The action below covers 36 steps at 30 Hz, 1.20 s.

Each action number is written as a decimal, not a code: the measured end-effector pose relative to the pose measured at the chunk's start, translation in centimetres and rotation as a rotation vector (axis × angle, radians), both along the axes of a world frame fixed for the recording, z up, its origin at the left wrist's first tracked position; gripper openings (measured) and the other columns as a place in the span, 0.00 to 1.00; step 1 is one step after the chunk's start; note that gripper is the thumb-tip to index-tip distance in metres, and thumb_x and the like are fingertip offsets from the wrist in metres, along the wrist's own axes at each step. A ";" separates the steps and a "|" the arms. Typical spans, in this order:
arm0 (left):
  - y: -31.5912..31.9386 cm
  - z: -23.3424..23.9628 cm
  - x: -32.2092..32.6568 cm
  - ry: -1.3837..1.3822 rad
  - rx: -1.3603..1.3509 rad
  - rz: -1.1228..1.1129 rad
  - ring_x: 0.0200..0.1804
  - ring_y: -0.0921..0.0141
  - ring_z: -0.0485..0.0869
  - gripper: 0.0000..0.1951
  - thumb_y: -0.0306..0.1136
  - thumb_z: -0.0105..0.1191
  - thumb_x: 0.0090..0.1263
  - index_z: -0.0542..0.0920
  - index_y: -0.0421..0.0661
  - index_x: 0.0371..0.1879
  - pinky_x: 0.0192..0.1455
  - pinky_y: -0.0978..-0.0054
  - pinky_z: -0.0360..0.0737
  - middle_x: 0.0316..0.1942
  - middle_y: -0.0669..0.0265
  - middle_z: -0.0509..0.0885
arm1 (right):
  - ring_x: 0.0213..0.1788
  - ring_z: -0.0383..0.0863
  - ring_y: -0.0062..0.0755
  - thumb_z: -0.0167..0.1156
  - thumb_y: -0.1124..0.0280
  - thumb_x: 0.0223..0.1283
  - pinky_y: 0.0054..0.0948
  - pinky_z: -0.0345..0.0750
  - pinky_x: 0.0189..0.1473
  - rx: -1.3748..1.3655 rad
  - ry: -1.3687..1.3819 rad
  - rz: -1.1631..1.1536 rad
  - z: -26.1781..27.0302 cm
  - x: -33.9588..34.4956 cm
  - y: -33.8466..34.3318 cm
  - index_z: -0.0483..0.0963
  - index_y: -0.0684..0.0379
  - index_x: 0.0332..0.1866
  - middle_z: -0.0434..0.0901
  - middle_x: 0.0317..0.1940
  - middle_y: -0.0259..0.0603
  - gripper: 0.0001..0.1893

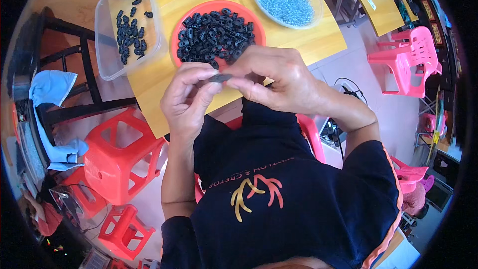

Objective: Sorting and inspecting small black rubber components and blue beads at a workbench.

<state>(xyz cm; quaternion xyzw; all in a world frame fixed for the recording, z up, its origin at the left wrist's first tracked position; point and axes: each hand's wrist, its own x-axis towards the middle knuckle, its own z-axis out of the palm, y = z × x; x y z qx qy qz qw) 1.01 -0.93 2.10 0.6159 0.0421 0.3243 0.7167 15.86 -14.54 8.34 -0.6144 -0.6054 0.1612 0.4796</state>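
Note:
Between the fingertips of both hands is a small black plastic part, held just over the near edge of the table. My left hand pinches its left end with thumb and forefinger. The right end sits between the thumb and fingers of my right hand. Just beyond them stands a round red plastic tray heaped with black plastic parts that look like cord-lock pieces. My fingers partly hide its near rim.
A clear plastic box with fewer black pieces stands left on the yellow table. At the far right, a clear bowl holds tiny shiny bluish pieces. Red stools flank me at left; a pink chair stands right.

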 end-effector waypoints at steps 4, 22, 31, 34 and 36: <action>-0.4 0.3 0.4 0.034 -0.042 0.018 0.40 0.76 0.79 0.10 0.14 0.57 0.64 0.80 0.37 0.43 0.42 0.81 0.77 0.43 0.62 0.78 | 0.29 0.80 0.39 0.64 0.73 0.57 0.33 0.76 0.30 0.020 -0.046 -0.072 -0.1 -0.5 0.1 0.78 0.64 0.36 0.77 0.26 0.42 0.06; -0.1 0.3 0.7 0.100 -0.107 -0.187 0.38 0.76 0.82 0.09 0.16 0.58 0.65 0.81 0.36 0.43 0.41 0.81 0.79 0.39 0.63 0.81 | 0.22 0.72 0.27 0.58 0.75 0.51 0.29 0.71 0.26 -0.204 0.126 0.181 -0.1 2.7 0.5 0.73 0.66 0.28 0.71 0.18 0.42 0.05; 0.2 1.3 1.0 0.213 -0.023 -0.200 0.38 0.76 0.81 0.07 0.17 0.61 0.61 0.83 0.36 0.37 0.42 0.80 0.78 0.36 0.64 0.82 | 0.20 0.70 0.21 0.59 0.74 0.50 0.28 0.70 0.25 -0.472 0.075 0.183 1.5 3.1 0.6 0.73 0.65 0.26 0.71 0.15 0.41 0.05; 0.3 1.5 1.0 0.240 0.004 -0.222 0.37 0.76 0.81 0.05 0.18 0.61 0.61 0.84 0.36 0.35 0.42 0.79 0.78 0.35 0.64 0.82 | 0.19 0.71 0.24 0.59 0.74 0.50 0.29 0.70 0.25 -0.531 0.100 0.191 1.7 3.0 0.7 0.73 0.66 0.25 0.71 0.14 0.43 0.06; 0.4 1.5 1.0 0.263 0.025 -0.238 0.37 0.76 0.81 0.04 0.18 0.60 0.61 0.83 0.36 0.34 0.42 0.79 0.78 0.34 0.64 0.82 | 0.19 0.72 0.25 0.59 0.74 0.49 0.30 0.70 0.25 -0.550 0.086 0.217 1.9 3.0 0.9 0.73 0.66 0.25 0.72 0.15 0.44 0.06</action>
